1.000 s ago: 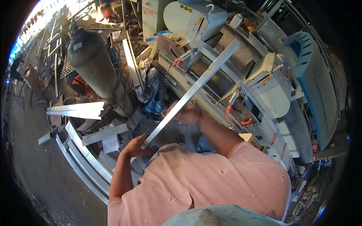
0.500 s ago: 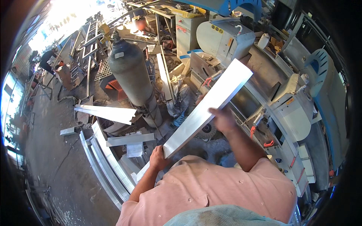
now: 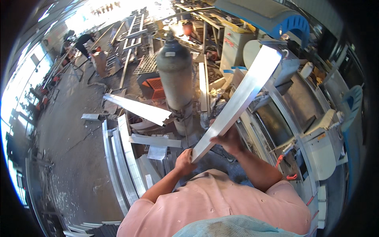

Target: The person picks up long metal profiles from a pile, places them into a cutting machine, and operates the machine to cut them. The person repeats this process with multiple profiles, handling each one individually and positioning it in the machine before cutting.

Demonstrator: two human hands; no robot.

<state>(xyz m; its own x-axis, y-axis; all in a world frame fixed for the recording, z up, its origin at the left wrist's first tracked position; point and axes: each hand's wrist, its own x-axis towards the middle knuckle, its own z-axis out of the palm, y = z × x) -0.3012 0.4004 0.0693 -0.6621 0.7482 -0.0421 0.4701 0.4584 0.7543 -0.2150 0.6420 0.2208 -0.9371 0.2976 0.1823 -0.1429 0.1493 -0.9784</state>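
A long silvery metal profile [image 3: 241,102] slants up and away to the right in front of my chest. Around its near end my left hand [image 3: 186,162] is closed. My right hand [image 3: 230,141] grips it a little farther along, thumb over the near face and fingers partly hidden behind. The profile's far end is raised in front of the machine on the right. Below and left of my left hand, more metal lengths [image 3: 123,166] lie side by side on the floor.
A tall gas cylinder [image 3: 175,75] stands ahead, with a bright metal piece [image 3: 136,109] left of it. A cutting machine [image 3: 316,146] with red-handled clamps [image 3: 279,160] runs along the right. An orange crate [image 3: 154,87] sits behind the cylinder. Two people [image 3: 83,42] are far left.
My view has swung left, so the surroundings sit farther right. My right hand has slid down the profile, nearer my left hand, which keeps its grip.
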